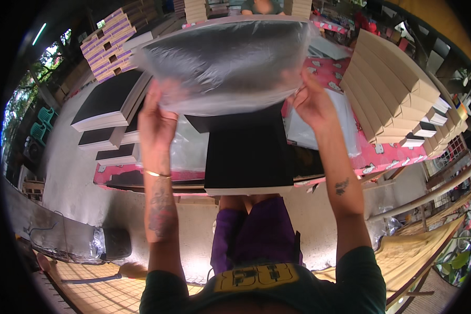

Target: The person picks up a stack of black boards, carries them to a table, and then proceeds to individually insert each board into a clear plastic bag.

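Observation:
Both my hands hold up a large clear plastic bag [225, 65] over the table. A broad dark surface shows in or through the plastic; which of the two I cannot tell. My left hand [157, 118] grips the bag's near left corner, and its fingers are partly seen through the film. At the near right corner my right hand [314, 102] pinches the edge. Below the bag, between my forearms, lies a black box [248, 157] with a pale near edge, close to the table's front edge. The bag hides its far part.
Several black-topped boxes [107, 97] are stacked at left. Tall brown cardboard stacks [392, 89] stand at right on the pink patterned tablecloth [387, 159]. Flat clear plastic bags [322, 125] lie near my right forearm. Purple-and-tan stacks [110, 47] rise far left. Another person [261, 7] is beyond the table.

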`<state>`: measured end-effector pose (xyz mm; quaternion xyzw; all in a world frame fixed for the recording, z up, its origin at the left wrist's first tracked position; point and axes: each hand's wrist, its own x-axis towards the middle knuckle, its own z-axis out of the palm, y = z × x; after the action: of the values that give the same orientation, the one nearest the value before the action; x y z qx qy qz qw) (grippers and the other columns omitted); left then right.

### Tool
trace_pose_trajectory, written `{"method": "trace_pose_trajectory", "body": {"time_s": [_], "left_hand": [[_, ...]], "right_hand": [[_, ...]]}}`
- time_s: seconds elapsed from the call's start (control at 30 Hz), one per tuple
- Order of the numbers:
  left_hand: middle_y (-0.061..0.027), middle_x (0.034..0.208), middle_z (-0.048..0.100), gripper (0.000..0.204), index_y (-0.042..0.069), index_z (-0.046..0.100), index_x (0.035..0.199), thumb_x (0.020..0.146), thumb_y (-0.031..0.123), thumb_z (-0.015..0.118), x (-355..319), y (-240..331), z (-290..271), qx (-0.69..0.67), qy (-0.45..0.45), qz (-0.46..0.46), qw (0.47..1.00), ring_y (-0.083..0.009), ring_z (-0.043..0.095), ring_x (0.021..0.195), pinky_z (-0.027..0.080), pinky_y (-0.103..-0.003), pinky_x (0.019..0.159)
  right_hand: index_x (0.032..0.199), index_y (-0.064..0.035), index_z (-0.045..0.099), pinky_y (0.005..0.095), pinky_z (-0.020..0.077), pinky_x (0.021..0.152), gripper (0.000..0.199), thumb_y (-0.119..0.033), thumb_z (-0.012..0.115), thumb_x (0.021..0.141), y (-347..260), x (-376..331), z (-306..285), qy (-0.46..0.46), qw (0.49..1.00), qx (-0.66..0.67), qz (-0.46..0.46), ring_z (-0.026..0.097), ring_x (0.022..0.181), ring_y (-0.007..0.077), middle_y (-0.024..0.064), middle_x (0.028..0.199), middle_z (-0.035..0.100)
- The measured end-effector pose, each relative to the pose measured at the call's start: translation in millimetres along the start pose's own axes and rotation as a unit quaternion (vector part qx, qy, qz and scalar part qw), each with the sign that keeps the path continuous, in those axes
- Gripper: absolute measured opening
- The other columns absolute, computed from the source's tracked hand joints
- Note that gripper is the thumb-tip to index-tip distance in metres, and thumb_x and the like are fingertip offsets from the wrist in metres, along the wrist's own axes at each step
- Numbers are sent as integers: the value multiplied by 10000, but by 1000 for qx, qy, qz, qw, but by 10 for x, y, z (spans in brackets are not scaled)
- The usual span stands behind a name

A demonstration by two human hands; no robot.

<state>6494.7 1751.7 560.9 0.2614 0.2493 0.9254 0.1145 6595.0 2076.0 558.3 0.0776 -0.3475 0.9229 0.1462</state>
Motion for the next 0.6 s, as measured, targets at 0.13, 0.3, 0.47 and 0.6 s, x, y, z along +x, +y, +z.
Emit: {"method": "trace_pose_trajectory", "body": {"time_s": [0.13, 0.3, 0.47, 0.6], "left_hand": [[-88, 1020, 638, 245, -3, 567, 1121, 900, 99, 595, -63, -688, -1514, -16, 101, -129, 986, -205, 627, 894, 514, -329, 846], [-113, 1096, 613, 418, 21, 549, 1240, 832, 76, 624, -587, -791, -1652, 257, 297, -117, 912, -237, 583, 1034, 445, -348, 915], [-31, 1018, 602, 338, 2, 578, 1165, 886, 176, 657, 29, -818, -644, 395, 22, 21, 918, -103, 541, 980, 394, -236, 879], [27, 797, 566, 184, 13, 629, 1021, 909, 158, 637, 30, -654, -398, 476, -17, 3, 879, -62, 563, 808, 432, -192, 754]], "right_hand": [[1126, -91, 573, 382, 447, 926, 238, -181, 588, 907, 717, 181, -1041, 81, 988, -18, 127, 595, 981, 211, 35, 1044, 631], [1191, -76, 561, 342, 446, 852, 309, -137, 571, 888, 939, -124, -1007, 181, 935, -278, 124, 593, 968, 195, 55, 1040, 629], [947, -58, 622, 201, 332, 621, 232, -289, 611, 931, 979, 108, -1092, 84, 894, -428, -107, 440, 700, 46, -67, 755, 515], [839, -94, 590, 220, 329, 593, 181, -246, 609, 935, 682, 195, -721, 149, 938, -240, -200, 414, 660, 30, -81, 731, 490]]}}
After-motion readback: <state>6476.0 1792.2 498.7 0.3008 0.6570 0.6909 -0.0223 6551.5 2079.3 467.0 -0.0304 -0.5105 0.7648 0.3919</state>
